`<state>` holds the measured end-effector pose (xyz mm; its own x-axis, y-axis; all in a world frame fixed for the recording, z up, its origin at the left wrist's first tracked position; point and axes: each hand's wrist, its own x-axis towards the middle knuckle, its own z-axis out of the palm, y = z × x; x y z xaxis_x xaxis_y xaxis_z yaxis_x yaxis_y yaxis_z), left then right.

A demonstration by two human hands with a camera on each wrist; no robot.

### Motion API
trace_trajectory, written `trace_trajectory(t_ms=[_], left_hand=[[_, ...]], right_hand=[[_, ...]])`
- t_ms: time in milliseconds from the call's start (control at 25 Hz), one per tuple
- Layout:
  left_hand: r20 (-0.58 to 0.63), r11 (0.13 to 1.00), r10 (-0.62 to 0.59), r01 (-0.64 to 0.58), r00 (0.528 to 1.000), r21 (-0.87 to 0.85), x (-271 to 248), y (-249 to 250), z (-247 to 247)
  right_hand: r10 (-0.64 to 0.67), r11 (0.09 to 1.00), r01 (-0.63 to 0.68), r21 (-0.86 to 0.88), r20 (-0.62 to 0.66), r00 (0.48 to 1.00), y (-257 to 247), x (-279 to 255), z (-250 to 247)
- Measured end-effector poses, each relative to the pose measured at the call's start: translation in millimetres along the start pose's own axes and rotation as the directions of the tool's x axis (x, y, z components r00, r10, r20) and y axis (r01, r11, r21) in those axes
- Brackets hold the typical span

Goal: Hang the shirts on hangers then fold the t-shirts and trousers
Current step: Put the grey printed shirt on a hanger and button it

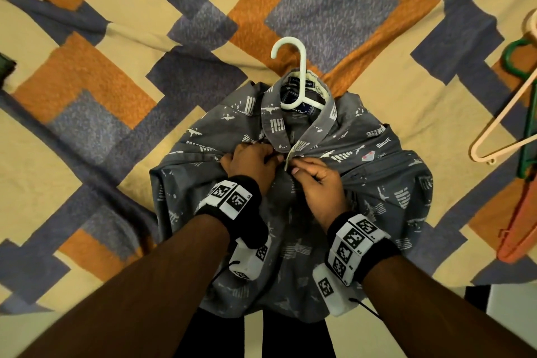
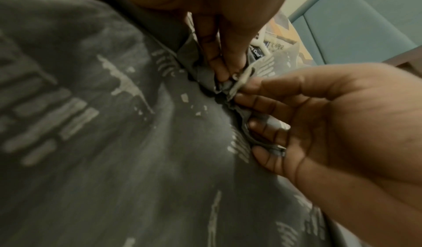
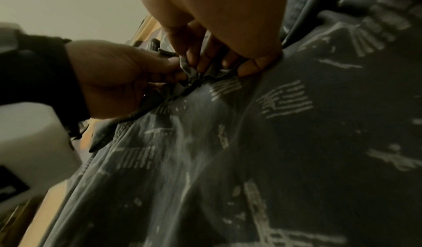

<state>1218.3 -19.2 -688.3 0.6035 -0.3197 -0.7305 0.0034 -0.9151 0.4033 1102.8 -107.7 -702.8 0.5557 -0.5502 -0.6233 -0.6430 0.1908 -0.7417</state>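
Grey patterned shirt lies on the patchwork bedspread, its collar over a white hanger. Left hand and right hand meet just below the collar, fingers pinching the front edges together. Spare hangers lie well apart on the right.

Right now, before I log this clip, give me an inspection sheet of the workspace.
Surface: patchwork bedspread in orange, cream and blue.
Job's things: grey printed shirt lying on it, white hanger through the collar, hook clear of the fabric.
Clutter: spare hangers at the right edge; dark item at the left edge, unclear.
Hands: left hand and right hand both pinch the shirt front below the collar.
Cables: thin cords at the wrist units.
Surroundings: teal panel beyond the bed.
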Motion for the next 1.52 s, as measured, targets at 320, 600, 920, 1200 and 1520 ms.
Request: trace_trajectory(t_ms=[320,600,920,1200,1520], left_hand=[[-0.037,0.997,-0.075,0.075,0.997,0.003,-5,9,2],[0.013,0.999,-0.035,0.035,0.999,-0.013,-10,3,-4],[-0.008,0.992,0.081,-0.080,0.997,0.093,-18,0,-8],[0.023,0.795,0.269,-0.235,0.963,0.559,-31,-47,-36],[-0.107,0.879,0.431,-0.391,0.896,0.272,-48,-64,-45]], right_hand=[[-0.059,0.998,0.059,0.019,-0.002,0.998,1,-4,2],[-0.071,0.997,0.071,0.001,0.004,0.997,-7,-2,4],[-0.214,0.919,0.206,-0.337,0.012,0.977,-5,-6,-2],[-0.248,0.244,0.288,-0.926,0.227,0.942,-20,-13,-53],[-0.160,0.131,0.371,-0.919,0.350,0.923,-19,-29,-54]])
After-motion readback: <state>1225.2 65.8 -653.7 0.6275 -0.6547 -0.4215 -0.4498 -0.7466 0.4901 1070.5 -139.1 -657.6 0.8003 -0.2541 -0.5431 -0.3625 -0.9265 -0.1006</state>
